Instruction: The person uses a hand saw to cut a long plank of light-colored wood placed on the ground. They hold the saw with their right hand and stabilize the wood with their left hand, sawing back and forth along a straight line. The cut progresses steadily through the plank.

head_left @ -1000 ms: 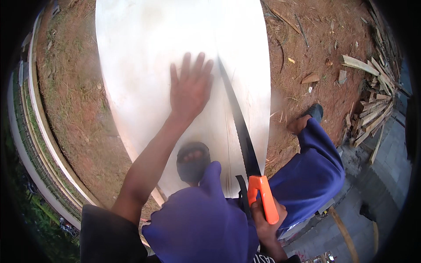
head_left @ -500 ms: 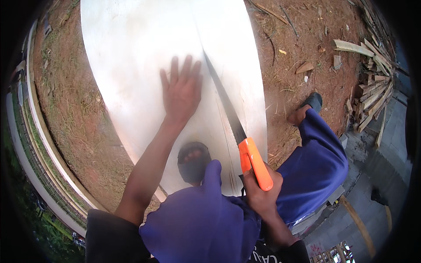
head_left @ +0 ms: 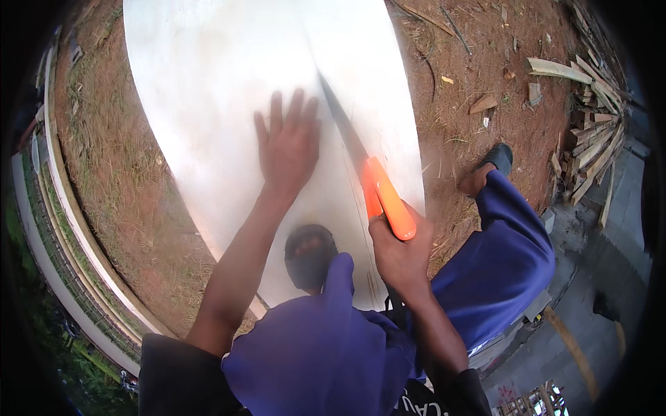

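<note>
A large pale wooden board (head_left: pixel 208 132) stretches out in front of me, narrowing toward my body. My left hand (head_left: pixel 290 142) lies flat on it, fingers spread. To its right, my right hand (head_left: pixel 402 249) is wrapped round the orange handle of a handsaw (head_left: pixel 345 125). The saw's dark blade slants up and left across the board, and a thin line continues beyond its tip. Part of the blade seems sunk in the board. My slippered foot (head_left: pixel 311 260) rests on the board between my arms.
My other foot (head_left: pixel 494 161) stands on reddish soil right of the board. A heap of wooden offcuts (head_left: pixel 593 145) lies at the far right, beside grey paving blocks (head_left: pixel 590 277). Dry grass (head_left: pixel 118 173) covers ground at left, bordered by a long pale curved edge (head_left: pixel 76 222).
My right hand has pushed the saw forward and a little left, so more of the blade is hidden and the handle sits farther up the board. The left hand stays in place.
</note>
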The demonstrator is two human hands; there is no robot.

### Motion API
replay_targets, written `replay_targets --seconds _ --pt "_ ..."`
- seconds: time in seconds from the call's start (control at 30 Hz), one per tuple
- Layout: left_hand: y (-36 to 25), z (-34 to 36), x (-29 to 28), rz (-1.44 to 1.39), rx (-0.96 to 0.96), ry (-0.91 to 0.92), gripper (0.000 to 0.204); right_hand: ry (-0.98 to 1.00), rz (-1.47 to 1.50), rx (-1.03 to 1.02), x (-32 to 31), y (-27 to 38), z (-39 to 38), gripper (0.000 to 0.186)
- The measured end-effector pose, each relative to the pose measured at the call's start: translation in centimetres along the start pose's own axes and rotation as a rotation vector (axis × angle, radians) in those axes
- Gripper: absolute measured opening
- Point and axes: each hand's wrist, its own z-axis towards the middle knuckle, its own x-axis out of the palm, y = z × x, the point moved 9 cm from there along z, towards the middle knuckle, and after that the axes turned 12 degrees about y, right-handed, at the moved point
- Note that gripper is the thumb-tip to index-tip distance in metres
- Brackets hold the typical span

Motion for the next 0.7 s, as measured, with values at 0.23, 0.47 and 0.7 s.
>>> replay_targets --seconds 0.23,0.47,0.7 --pt "-0.3 0.1 0.2 -0.029 0.016 -0.018 0.039 0.028 -0.199 -0.114 -2.7 -1.0 -10.4 0.045" --pt "-1.3 0.0 0.3 -0.014 0.043 -0.005 0.038 -0.008 -0.038 -0.003 1.7 2.6 8.3 0.016" --pt "0.0 0.0 0.2 -0.041 0.005 -0.034 0.038 0.071 -0.223 -0.044 -3.3 -0.6 -11.7 0.041"
